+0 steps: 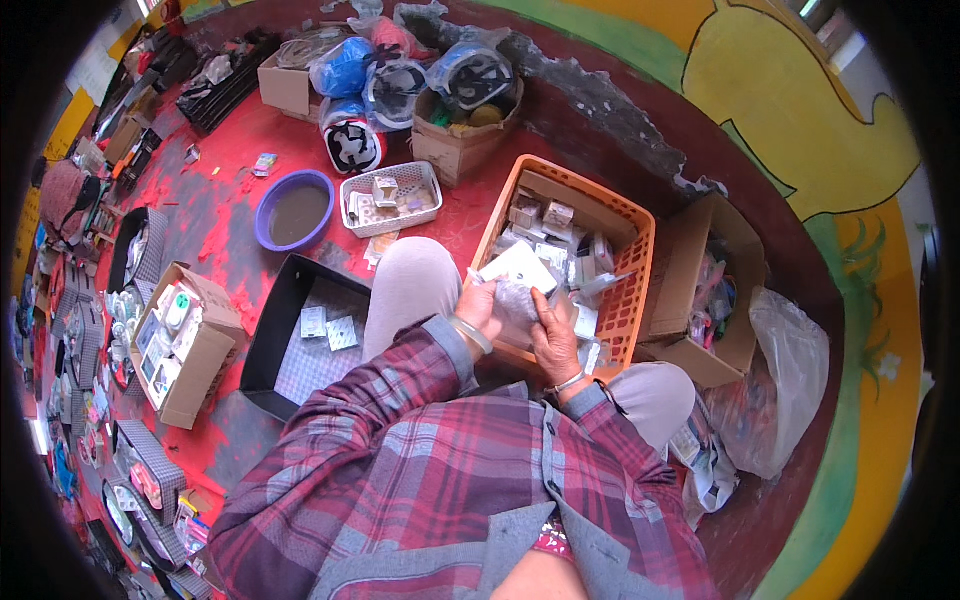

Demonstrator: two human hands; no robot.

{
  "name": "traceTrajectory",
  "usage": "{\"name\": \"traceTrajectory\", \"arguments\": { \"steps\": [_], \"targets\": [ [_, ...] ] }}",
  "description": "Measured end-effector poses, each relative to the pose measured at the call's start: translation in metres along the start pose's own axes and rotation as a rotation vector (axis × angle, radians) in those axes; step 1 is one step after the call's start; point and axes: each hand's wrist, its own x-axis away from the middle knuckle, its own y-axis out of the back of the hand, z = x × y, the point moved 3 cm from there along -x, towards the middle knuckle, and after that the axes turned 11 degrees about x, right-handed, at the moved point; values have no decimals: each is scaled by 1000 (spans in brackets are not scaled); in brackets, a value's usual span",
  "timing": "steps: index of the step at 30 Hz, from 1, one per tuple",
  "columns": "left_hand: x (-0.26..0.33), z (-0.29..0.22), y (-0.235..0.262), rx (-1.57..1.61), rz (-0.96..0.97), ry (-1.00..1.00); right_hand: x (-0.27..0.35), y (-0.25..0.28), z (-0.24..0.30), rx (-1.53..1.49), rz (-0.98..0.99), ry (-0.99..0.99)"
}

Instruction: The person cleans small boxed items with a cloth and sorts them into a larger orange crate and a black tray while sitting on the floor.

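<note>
Between my two hands is a crinkled clear plastic bag (514,300), held above the near part of an orange plastic basket (642,290). My left hand (478,310) is closed on the bag's left side, and my right hand (556,342) pinches its right side. A flat white box (522,266) shows just beyond the bag; whether it is inside the bag or behind it, I cannot tell. Small white boxes (558,214) and plastic-wrapped packets fill the basket, which has cardboard standing along its inner side.
Left of my knee, a black box (262,352) holds two small white boxes (328,330). Farther off stand a purple basin (328,188) and a white basket (420,215). Cardboard boxes (670,270) (205,375) flank me. Wrapped helmets (395,92) lie by the wall.
</note>
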Motion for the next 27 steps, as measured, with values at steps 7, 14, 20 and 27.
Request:
{"name": "traceTrajectory", "arguments": {
  "steps": [7, 14, 20, 27],
  "targets": [
    [10, -7, -22, 24, 65, -122, -14, 38, -22, -799, -109, -514],
    [8, 3, -17, -426, 201, -254, -41, 101, 7, -890, -378, -318],
    [16, 18, -12, -1227, 251, -385, -36, 49, 47, 455, -168, 223],
    [30, 17, -20, -1276, 420, -547, -43, 29, 22, 491, -59, -37]
  ]
}}
